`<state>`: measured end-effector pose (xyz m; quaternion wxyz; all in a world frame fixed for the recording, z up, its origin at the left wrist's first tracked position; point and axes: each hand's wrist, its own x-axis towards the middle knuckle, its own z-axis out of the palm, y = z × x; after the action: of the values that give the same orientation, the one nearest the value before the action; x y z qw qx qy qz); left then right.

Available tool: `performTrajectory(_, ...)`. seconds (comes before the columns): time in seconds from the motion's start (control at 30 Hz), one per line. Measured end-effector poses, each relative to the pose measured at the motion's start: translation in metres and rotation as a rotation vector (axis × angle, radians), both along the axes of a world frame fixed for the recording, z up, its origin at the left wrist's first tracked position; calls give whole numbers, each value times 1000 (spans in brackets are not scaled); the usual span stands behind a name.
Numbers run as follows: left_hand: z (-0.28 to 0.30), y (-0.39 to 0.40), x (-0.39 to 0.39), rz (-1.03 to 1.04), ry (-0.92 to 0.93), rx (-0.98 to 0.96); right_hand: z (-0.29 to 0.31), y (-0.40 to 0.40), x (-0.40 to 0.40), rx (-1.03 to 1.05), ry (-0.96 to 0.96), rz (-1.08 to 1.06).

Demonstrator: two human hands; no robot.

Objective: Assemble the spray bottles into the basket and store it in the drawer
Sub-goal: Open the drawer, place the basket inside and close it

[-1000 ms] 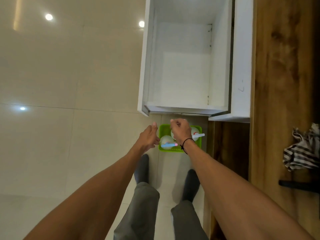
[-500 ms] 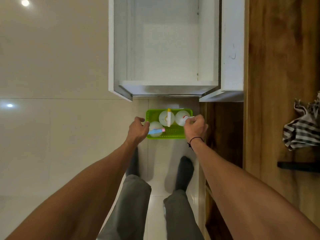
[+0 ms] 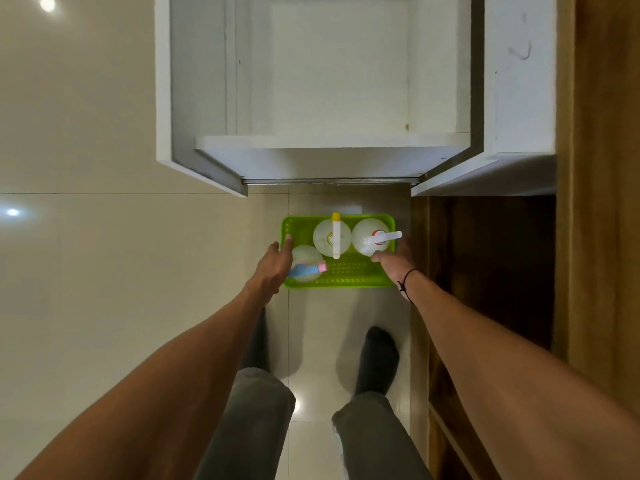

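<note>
Single head view, looking steeply down past outstretched arms onto floor (image 3: 104, 271), open drawer (image 3: 332, 98) ahead.

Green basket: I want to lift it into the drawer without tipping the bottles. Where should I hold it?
Grip the green basket by its two short end rims, one hand from each side. Three upright bottles fill it unevenly, so a hold at both ends should keep it level.

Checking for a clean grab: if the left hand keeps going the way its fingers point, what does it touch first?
Probably the left rim of the green plastic basket; the left hand already reaches it, though contact is unclear.
</note>
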<state>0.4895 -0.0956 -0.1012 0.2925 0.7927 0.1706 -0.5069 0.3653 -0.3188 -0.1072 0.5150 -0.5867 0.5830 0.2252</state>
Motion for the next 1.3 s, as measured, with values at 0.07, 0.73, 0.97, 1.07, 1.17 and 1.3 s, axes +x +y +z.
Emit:
performTrajectory(0.07,-12,1,-2,58,57,-17,-12,-1,-3,33,22,29)
performTrajectory(0.73,143,10,0,0,-78,7,161,16,-6,28,-27,-67)
performTrajectory(0.97,291,20,-3,-47,-52,-16,289,16,-13,26,-57,-25)
performTrajectory(1.07,341,20,1,-9,-89,-20,335,14,-9,25,-91,-39)
performTrajectory(1.17,383,15,10,63,-118,-29,375,9,-2,52,-106,-87)
performTrajectory(1.3,423,2,38,106,-152,-78,407,-2,10,56,-133,-156)
